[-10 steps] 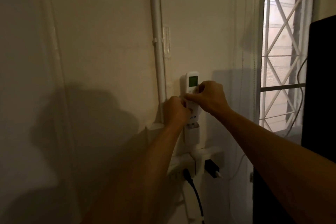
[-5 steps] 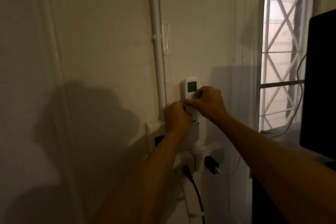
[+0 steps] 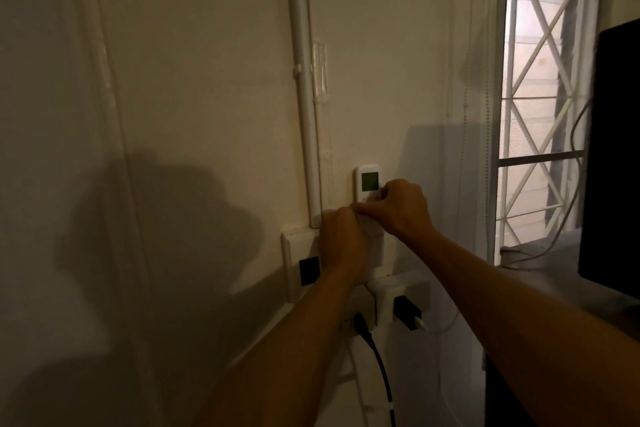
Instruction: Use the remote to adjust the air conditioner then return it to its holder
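The white remote point(image 3: 369, 184) with a lit green screen stands upright against the wall, its lower part sunk into the white wall holder point(image 3: 377, 251). My right hand point(image 3: 398, 210) pinches the remote just below the screen. My left hand point(image 3: 343, 241) is closed around the remote's lower body at the holder's left side and hides most of the holder. The air conditioner itself is out of view.
A white conduit pipe point(image 3: 306, 97) runs down the wall to a switch box point(image 3: 301, 263). Below the holder are sockets with a black plug and cable point(image 3: 372, 347) and a charger point(image 3: 408, 315). A barred window point(image 3: 543, 97) and a dark screen point(image 3: 613, 163) are on the right.
The remote has slid downward into the holder, with both hands following it down. My left hand now covers more of the holder.
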The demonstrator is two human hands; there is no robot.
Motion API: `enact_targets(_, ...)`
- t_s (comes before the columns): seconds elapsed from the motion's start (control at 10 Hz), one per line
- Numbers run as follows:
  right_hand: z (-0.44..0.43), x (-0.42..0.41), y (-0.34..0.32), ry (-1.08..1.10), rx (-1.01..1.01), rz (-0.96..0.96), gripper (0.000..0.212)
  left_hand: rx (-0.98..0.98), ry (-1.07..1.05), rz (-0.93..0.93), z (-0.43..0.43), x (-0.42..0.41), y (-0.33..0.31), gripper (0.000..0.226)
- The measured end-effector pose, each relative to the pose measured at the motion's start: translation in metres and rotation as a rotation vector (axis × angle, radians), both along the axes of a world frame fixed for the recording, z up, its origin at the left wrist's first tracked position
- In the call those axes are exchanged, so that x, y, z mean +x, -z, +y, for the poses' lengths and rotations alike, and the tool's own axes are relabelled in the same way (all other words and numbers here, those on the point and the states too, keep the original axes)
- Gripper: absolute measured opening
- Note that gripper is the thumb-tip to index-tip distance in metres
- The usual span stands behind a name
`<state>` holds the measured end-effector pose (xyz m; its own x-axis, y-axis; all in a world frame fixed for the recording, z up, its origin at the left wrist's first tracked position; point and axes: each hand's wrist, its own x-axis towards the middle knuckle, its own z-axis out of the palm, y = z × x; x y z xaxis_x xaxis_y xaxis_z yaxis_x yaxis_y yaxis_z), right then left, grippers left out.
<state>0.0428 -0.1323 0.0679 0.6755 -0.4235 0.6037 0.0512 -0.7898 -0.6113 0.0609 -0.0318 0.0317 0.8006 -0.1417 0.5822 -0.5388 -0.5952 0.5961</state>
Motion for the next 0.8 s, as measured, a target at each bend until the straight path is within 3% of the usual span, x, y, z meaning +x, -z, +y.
enact_targets(0.5, 0.007, -0.015, 0.02, 0.049, 0.028, 0.066, 0.041, 0.033, 0.026, 0.065, 0.005, 0.007, 0.005, 0.015)
enact_targets(0.7, 0.032, -0.062, 0.07, 0.024, 0.071, -0.184, 0.021, 0.019, 0.142, 0.1, 0.028, -0.019, 0.024, 0.016)
enact_targets(0.8, 0.049, -0.093, 0.107, -0.059, 0.117, -0.18, 0.02, 0.034, 0.196, 0.102, 0.048, -0.045, 0.054, 0.017)
